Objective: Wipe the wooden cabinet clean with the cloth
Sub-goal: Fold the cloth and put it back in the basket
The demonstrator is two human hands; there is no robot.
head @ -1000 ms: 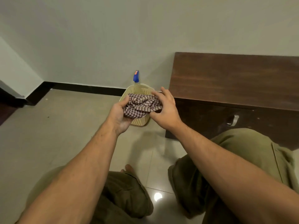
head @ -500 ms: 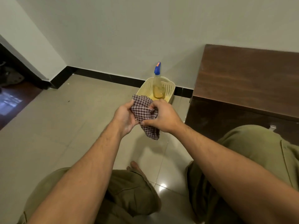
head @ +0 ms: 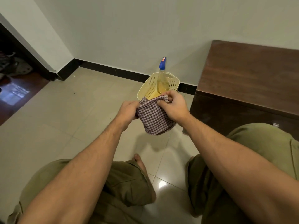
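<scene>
Since half a second ago your hands have drawn apart and the cloth [head: 155, 116] has opened out; before it was a tight wad pinched between them, now it hangs as a loose pouch, spread between your two grips; the view has also swung a little, so the cabinet [head: 249, 75] sits further right. Your left hand [head: 128, 109] is closed on the cloth's left edge; your right hand [head: 174, 105] pinches its top right corner between thumb and fingers, knuckles up.

The cloth is a small-checked weave, dark purple-brown on pale squares; its lower edge curls under and hangs free above the floor [head: 68, 110], held in mid-air in front of you and just left of the cabinet, not touching it.

The cabinet is dark brown wood, its top running away along the far wall on the right; its front face is in shadow (a metal handle [head: 275, 124] just shows beyond your right knee). Just beyond the cloth stands a pale yellow perforated basket [head: 149, 88], with a spray bottle [head: 162, 78] upright in it, blue nozzle uppermost; your right hand overlaps the basket's near rim in the view. Your bare foot [head: 140, 162] rests on the glossy tiles between your knees.
</scene>
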